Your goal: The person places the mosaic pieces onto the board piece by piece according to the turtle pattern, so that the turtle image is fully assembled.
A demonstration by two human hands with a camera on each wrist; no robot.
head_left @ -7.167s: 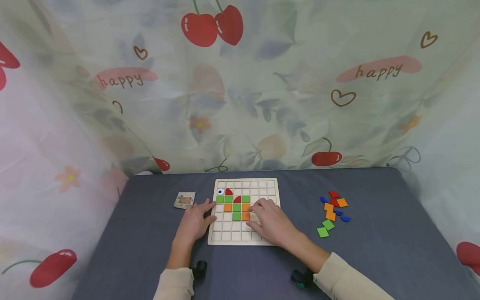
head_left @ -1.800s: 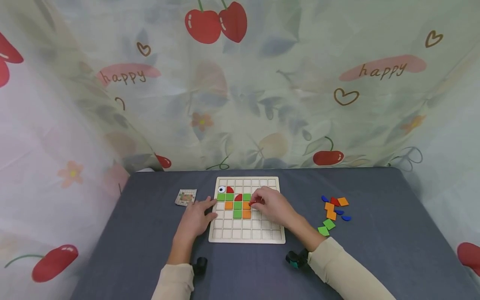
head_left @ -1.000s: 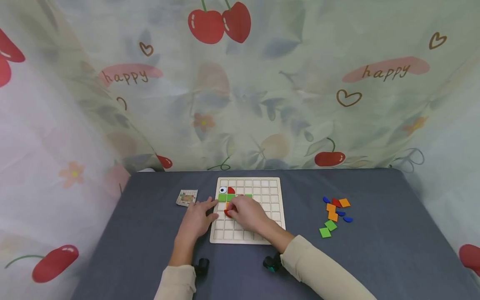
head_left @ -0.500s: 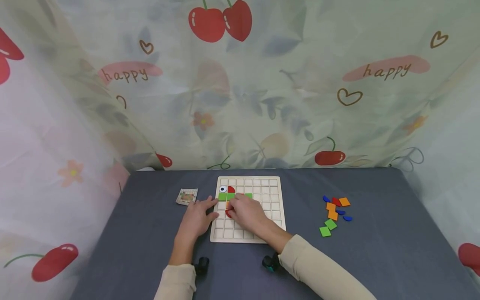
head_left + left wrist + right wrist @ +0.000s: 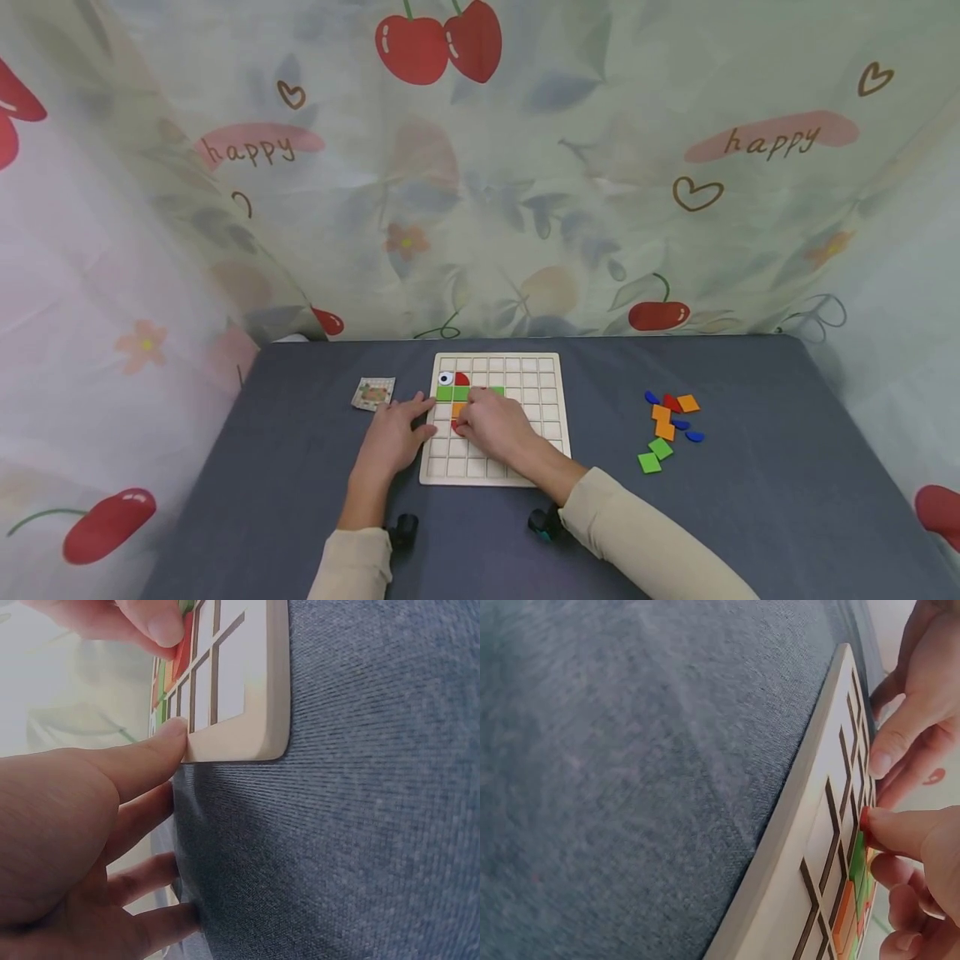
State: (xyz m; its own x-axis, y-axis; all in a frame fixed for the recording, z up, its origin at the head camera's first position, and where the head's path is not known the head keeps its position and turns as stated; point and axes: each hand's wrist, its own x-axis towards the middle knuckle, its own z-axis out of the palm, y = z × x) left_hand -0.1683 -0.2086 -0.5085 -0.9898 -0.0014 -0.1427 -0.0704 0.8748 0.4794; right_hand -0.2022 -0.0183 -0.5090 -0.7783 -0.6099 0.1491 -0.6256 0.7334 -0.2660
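A wooden grid board [image 5: 555,454] lies on the table, partly filled with coloured tiles. My right hand [image 5: 498,423] reaches over it and pinches a red quarter-circle tile [image 5: 455,427] at a cell just below an orange square tile [image 5: 457,410]. In the right wrist view the thumb rests against this red tile [image 5: 865,820]. My left hand [image 5: 392,437] steadies the board's left edge, thumb on the rim [image 5: 225,746] and fingers spread. A round eye tile [image 5: 446,378], another red quarter-circle [image 5: 462,379] and green squares [image 5: 445,393] sit top left; my right hand hides other tiles.
Right of the board lie loose tiles: orange squares [image 5: 664,430], green squares [image 5: 649,463], a red piece [image 5: 671,403] and blue rounded pieces [image 5: 695,437]. A small picture card [image 5: 372,393] lies left of the board. A printed curtain [image 5: 480,208] hangs behind the table.
A red tile has left the loose pile. My right hand has carried it leftward across the board to the cell below the orange square. My left hand stays at the board's edge.
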